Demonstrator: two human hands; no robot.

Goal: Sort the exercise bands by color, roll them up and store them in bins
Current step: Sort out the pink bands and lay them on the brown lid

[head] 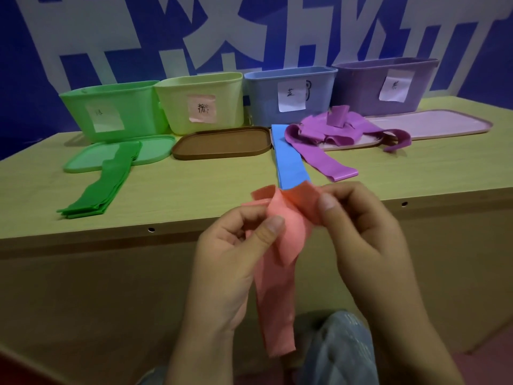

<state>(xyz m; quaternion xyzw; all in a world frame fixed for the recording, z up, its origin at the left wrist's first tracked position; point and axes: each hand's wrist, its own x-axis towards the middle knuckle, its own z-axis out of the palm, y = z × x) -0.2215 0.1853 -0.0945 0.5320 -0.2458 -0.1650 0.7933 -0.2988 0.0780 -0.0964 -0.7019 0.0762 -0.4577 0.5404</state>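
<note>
**Pink band pinched at its top, tail hanging straight down**

Far to the left of both hands and beyond them, a stack of flat green rubber bands (pixel 97 187) lies on the pale wooden tabletop (pixel 194 187), its far end resting on a light green plastic lid (pixel 83 162) before the green plastic bin (pixel 111 109). Right of that bin stands the yellow-green plastic bin with a pink paper label (pixel 200 102), up and to the left of the left hand, a brown lid (pixel 222 143) in front of it.

The left hand (pixel 236 259) pinches the salmon-pink flat rubber band (pixel 277 273) between thumb and curled fingers at its upper end. Just beside it, the right hand (pixel 361 232) pinches the same crumpled upper end from the other side. The band's long axis runs vertically: from the pinch it hangs down between the wrists, in front of the table's near edge, toward a blue-clad knee (pixel 341 348).

Directly beyond the hands a flat blue rubber band (pixel 288 159) lies pointing at the pale blue plastic bin (pixel 288 93). Up and to the right, a loose heap of purple rubber bands (pixel 327 132) lies before the purple plastic bin (pixel 383 84), partly on a pink lid (pixel 444 123).

Rolling likely starts at the held top and works downward along the hanging length. Of the two hands, the left is nearer the pink-labelled bin.
</note>
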